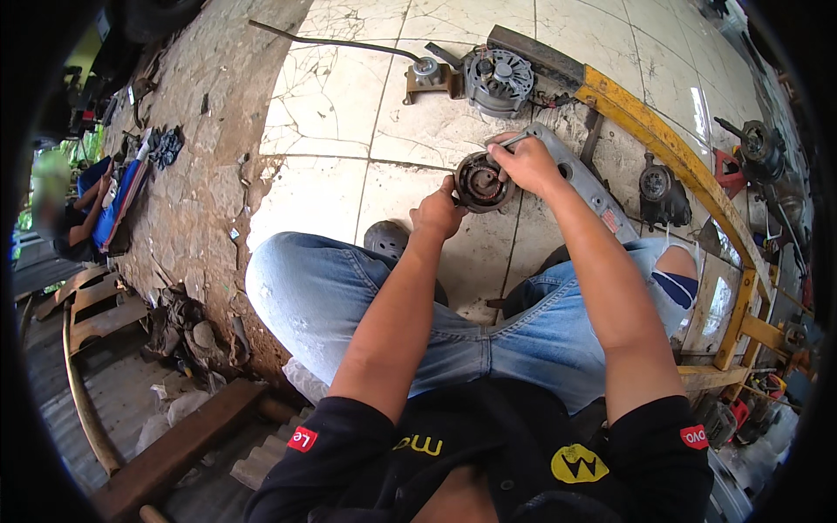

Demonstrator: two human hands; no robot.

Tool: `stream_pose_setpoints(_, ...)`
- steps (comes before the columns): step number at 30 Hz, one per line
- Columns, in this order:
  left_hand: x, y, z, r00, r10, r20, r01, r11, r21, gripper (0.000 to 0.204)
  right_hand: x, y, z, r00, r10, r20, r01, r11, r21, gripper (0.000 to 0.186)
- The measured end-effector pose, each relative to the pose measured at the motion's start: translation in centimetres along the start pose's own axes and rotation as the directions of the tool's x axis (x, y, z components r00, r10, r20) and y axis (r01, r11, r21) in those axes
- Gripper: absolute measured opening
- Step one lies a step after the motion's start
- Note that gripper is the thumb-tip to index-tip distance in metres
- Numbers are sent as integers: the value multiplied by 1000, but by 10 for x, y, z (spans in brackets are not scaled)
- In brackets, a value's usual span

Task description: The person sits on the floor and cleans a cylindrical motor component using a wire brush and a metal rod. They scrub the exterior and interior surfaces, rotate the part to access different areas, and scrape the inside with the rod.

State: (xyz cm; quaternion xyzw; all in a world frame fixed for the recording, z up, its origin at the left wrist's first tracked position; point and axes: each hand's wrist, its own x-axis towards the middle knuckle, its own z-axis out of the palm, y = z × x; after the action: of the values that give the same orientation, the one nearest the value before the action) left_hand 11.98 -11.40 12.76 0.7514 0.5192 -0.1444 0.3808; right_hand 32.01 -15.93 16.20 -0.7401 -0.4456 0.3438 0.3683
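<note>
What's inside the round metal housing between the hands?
The round metal housing shows reddish, winding-like strands along its inner lower right. The right hand covers part of its upper right, so whatever lies beneath can't be seen.

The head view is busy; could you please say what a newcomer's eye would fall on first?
Near the centre, the left hand holds a round metal part and the right hand a grey rod. The yellow frame sweeping down the right side stands out next. Beyond the hands, a round, slotted metal housing lies on the pale tiles.
</note>
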Motion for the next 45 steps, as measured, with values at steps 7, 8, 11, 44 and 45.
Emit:
stream_pose_setpoints(7, -6, 8, -4, 999, -47, 12, 45, 992, 116, 65, 1, -8, -24, 974, 170, -149, -143, 974, 176, 25)
stream_pose_setpoints(8, -5, 10, -5, 998, -51, 24, 48, 992, 116, 63, 3, -7, -14, 992, 95, -80, -81, 985, 155, 25)
stream_pose_setpoints(11, -10, 8, -10, 999, -33, 35, 32, 999, 36, 54, -8, -8, 2, 1000, 21, -7, -21, 998, 51, 25)
stream_pose_setpoints(44, -7, -1, -2, 999, -52, -10, 52, 999, -1, 75, 3, -9, -3, 989, -22, -144, 2, 991, -135, 24)
stream_pose_setpoints(45, -7, -1, -2, 999, -52, -9, 52, 999, -8, 75, 3, -14, -13, 975, -29, -219, -24, 972, -235, 25)
